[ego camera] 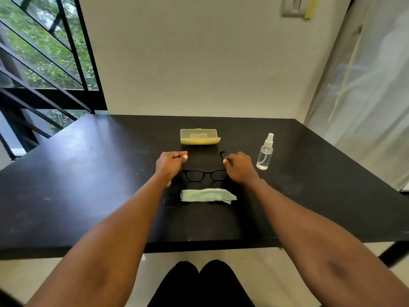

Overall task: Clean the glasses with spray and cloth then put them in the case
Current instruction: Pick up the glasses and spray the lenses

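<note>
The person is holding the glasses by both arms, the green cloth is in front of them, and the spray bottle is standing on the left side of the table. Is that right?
Not quite. The spray bottle stands on the right side of the table, beside the right hand, as the head view shows. The rest is right: both hands, left hand too, hold the glasses by the arms, with the green cloth in front.

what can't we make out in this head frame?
- Glasses temple arms: largely covered by the left hand and right hand; black on the black table.
- Case print: too small, upside down.
- Spray bottle fill level: clear liquid, unreadable.
- Cloth: bunched, folds hide its size.
</note>
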Tool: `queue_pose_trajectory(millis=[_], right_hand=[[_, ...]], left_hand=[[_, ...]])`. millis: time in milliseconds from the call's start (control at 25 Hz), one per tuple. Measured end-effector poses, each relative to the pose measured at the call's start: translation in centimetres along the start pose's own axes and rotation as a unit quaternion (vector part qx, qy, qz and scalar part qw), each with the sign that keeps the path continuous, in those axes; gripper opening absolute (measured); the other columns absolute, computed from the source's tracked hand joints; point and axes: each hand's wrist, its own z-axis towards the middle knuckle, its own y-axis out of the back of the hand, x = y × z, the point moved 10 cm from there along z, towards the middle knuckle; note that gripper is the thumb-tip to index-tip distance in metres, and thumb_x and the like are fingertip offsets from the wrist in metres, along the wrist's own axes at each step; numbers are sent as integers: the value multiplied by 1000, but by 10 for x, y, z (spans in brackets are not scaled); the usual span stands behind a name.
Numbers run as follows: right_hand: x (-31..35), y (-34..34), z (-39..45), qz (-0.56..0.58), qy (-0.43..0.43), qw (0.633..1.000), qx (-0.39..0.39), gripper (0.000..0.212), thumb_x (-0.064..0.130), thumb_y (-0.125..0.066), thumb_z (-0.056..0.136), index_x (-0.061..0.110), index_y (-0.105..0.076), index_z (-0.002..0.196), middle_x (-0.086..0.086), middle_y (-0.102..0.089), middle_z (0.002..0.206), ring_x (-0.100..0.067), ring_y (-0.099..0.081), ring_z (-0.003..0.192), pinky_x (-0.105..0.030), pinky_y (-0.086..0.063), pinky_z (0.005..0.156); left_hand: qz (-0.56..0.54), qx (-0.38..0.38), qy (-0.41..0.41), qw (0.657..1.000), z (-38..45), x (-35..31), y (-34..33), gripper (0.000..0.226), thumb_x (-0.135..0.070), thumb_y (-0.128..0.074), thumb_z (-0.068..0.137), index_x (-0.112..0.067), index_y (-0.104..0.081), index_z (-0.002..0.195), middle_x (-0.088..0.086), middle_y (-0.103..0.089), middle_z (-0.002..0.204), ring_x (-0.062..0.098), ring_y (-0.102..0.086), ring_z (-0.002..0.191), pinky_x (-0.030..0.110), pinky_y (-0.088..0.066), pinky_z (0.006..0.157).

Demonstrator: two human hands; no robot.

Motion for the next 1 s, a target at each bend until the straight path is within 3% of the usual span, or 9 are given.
queue_pose_trajectory(millis=[240,400,520,600,680,800,880,1000], right_hand=[[6,7,-8,9,0,1000,-16,34,16,-49,93,-6,-67,75,-20,-67,78,-30,-52,92,-27,-34,76],[6,12,-8,65,-14,997,-47,26,13,-54,89,-3,-73,81,-18,-71,81,-31,-60,90,-34,-45,87],[4,16,-6,87,-28,994,-68,24,12,-56,87,-3,-73,80,-18,-72,81,-29,-62,86,-35,-46,88],[1,19,-5,100,-44,991,-75,28,12,-56,87,-7,-70,71,-22,-70,73,-25,-61,73,-31,-47,80],[-2,24,-4,121,-65,986,-89,37,13,-57,86,-10,-63,58,-24,-66,64,-19,-52,54,-23,-43,61],[-10,36,-3,166,-104,974,-117,52,20,-58,87,5,-49,38,-12,-57,46,-9,-44,37,-8,-30,45],[-13,43,-1,211,-134,959,-130,51,26,-57,88,9,-52,40,-3,-55,43,-7,-46,37,-9,-35,47],[-14,54,4,287,-160,931,-160,45,33,-56,87,-3,-68,62,-7,-62,51,-14,-55,49,-25,-47,60]], left_hand=[[-106,25,67,992,-16,9,-1,20,-8,-62,86,-4,-66,105,10,-63,106,22,-58,102,30,-52,80],[-140,36,80,986,-24,8,0,20,-6,-60,86,1,-64,105,7,-61,89,17,-58,85,26,-53,71],[-186,51,90,977,-27,5,-1,17,-4,-60,86,-1,-63,102,7,-62,89,17,-59,85,29,-52,76],[-226,68,95,967,-28,2,-3,19,-2,-61,84,-1,-63,103,8,-63,90,19,-60,87,30,-52,80],[-259,92,99,956,-27,1,-5,26,0,-62,82,0,-62,108,9,-64,91,19,-61,86,30,-52,82],[-277,128,97,947,-27,-4,-9,31,3,-62,81,0,-60,112,10,-65,94,19,-63,87,28,-55,78],[-277,145,89,946,-27,-12,-11,26,5,-59,82,-2,-61,107,10,-65,93,19,-64,85,27,-56,75],[-301,155,85,937,-24,-25,-13,19,-1,-59,85,-3,-63,103,11,-65,88,18,-65,77,29,-58,68]])
